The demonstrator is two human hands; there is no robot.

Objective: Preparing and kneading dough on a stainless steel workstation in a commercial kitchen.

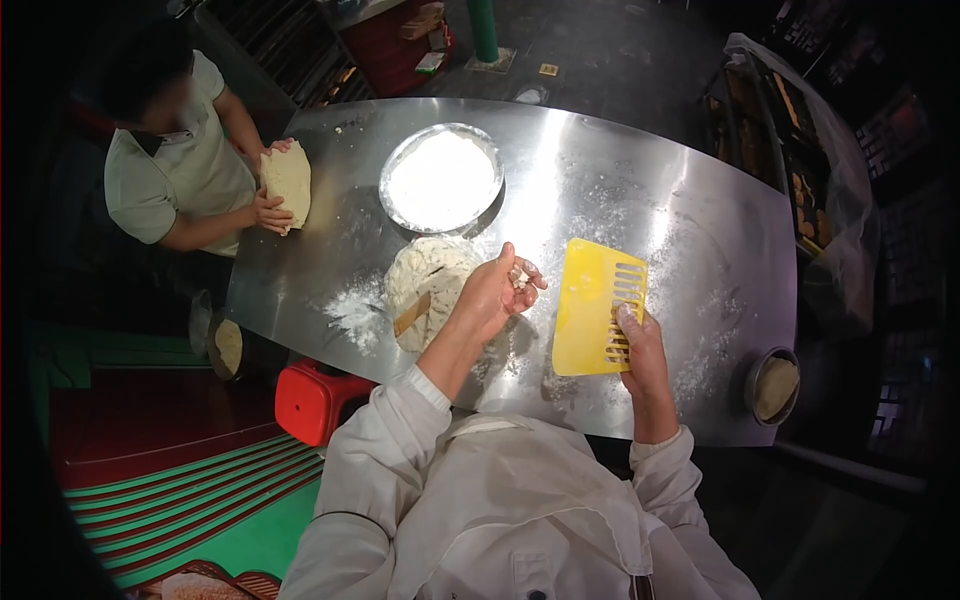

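My right hand (643, 345) grips a yellow plastic dough scraper (585, 307) by its slotted side, above the floury steel table. Palm up and fingers curled, my left hand (506, 289) has small bits of dough in it. A large lump of dough (431, 270) sits on the table to the left, partly behind my left forearm. Across that dough lies a flat brown strip (412, 315), its material unclear. Just beyond the dough stands a round metal bowl of white flour (442, 180).
At the table's left end a co-worker (180, 165) handles a slab of dough (286, 184). A metal bowl with dough (776, 386) stands at the right edge. A red plastic stool (307, 401) is by the near left edge; a plastic-covered tray rack (810, 165) stands beyond the right end.
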